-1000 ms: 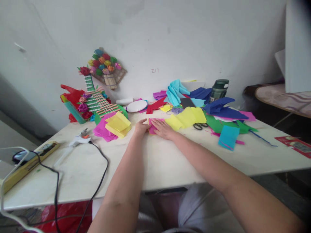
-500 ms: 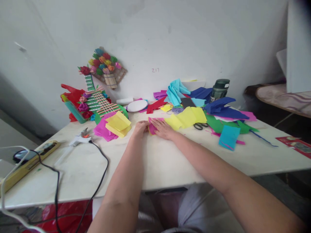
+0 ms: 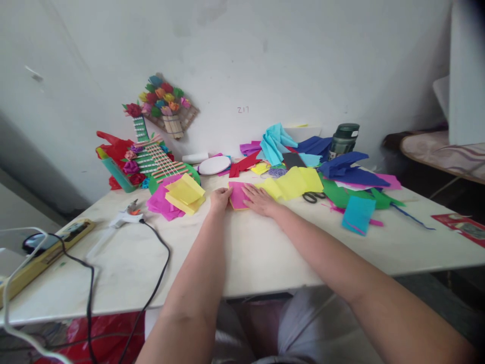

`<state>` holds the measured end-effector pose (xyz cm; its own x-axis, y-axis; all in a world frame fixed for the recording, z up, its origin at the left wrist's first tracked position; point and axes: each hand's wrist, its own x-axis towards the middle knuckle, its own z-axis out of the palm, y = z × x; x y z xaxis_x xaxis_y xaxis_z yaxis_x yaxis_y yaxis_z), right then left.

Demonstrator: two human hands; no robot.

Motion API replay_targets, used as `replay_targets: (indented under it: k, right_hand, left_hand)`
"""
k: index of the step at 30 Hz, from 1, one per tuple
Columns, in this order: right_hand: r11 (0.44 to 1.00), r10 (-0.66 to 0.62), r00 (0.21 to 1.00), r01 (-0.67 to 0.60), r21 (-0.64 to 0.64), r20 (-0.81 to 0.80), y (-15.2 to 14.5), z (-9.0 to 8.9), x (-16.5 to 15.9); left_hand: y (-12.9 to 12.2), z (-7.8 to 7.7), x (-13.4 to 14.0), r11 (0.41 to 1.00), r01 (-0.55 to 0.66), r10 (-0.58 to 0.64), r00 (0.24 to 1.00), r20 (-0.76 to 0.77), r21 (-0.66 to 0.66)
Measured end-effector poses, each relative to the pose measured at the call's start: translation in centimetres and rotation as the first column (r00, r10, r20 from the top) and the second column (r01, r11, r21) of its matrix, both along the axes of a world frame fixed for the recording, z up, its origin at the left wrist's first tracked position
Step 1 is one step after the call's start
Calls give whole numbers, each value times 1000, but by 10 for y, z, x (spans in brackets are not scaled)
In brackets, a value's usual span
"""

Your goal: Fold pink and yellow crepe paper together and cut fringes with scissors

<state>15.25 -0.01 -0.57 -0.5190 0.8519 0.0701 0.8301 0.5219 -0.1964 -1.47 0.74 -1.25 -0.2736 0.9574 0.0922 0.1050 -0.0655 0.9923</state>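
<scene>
A piece of pink crepe paper (image 3: 237,196) lies on top of a yellow crepe paper strip (image 3: 295,183) that runs off to the right on the table. My left hand (image 3: 220,198) pinches the left edge of the pink paper between thumb and fingers. Flat across the right part of the pink paper rests my right hand (image 3: 258,200), fingers stretched out. A black-handled pair of scissors (image 3: 313,197) lies just below the strip's right end; its blades are hidden.
Pink and yellow paper pieces (image 3: 185,194) lie left of my hands. A white glue gun (image 3: 127,217) with a black cord rests farther left. Behind stands a flower-decorated guitar model (image 3: 155,162). Blue paper (image 3: 352,172), a light-blue piece (image 3: 358,215) and a dark bottle (image 3: 344,140) are right.
My right hand has slid slightly right, uncovering more of the pink paper. My left fingers now grip its left edge, and the pink piece lies flatter.
</scene>
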Motion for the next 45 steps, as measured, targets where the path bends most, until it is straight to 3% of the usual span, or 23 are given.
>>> replay_targets:
  k: [4, 11, 22, 31, 38, 41, 45]
  right_hand:
    - [992, -102, 994, 105, -75, 42, 3, 0, 10]
    - [963, -256, 966, 258, -79, 38, 6, -2, 15]
    - [944, -311, 947, 318, -89, 81, 4, 0, 24]
    - [936, -324, 941, 334, -114, 93, 9, 3, 35]
    - [937, -329, 940, 336, -94, 88, 4, 2, 30]
    - [932, -342, 936, 349, -96, 80, 0, 3, 27]
    - [921, -372, 928, 374, -109, 37, -2, 6, 25]
  left_hand:
    - [-2, 1, 1, 999, -40, 39, 999, -32, -21]
    - [3, -1, -1, 993, -115, 107, 975, -194, -31]
    - [3, -1, 1, 987, -159, 143, 941, -308, -27]
    - [-6, 14, 13, 964, -264, 236, 796, -557, 31]
    - [-14, 25, 27, 932, -350, 213, 737, -642, -91]
    - [-18, 29, 33, 911, -396, 193, 657, -728, -116]
    - [-19, 28, 33, 927, -368, 156, 546, -823, -69]
